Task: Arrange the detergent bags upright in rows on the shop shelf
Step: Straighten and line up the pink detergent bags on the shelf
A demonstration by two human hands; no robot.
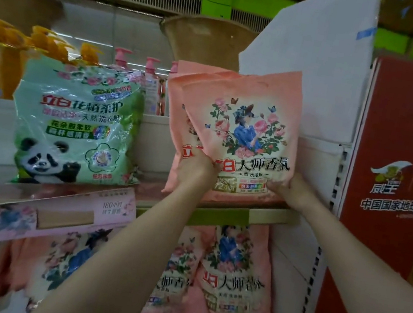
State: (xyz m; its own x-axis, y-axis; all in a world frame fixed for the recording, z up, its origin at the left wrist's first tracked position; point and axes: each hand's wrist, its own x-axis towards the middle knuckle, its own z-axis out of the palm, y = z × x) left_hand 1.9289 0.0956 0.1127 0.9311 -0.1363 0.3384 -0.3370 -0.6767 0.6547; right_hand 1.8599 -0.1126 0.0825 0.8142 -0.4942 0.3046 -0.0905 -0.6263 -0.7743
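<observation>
A pink detergent bag (243, 124) with a flower picture stands upright at the right end of the upper shelf (220, 214). My left hand (196, 172) grips its lower left part. My right hand (288, 190) grips its lower right corner. A second pink bag (175, 102) stands right behind it, mostly hidden. A green panda detergent bag (77, 123) stands upright to the left on the same shelf. Several more pink bags (235, 273) fill the shelf below, leaning.
A white side panel (320, 74) closes the shelf on the right, with a red carton (404, 173) beyond it. Orange bottles (3, 59) and pink pump bottles (149, 84) stand behind the bags. A pink cardboard flap (62, 211) hangs below the panda bag.
</observation>
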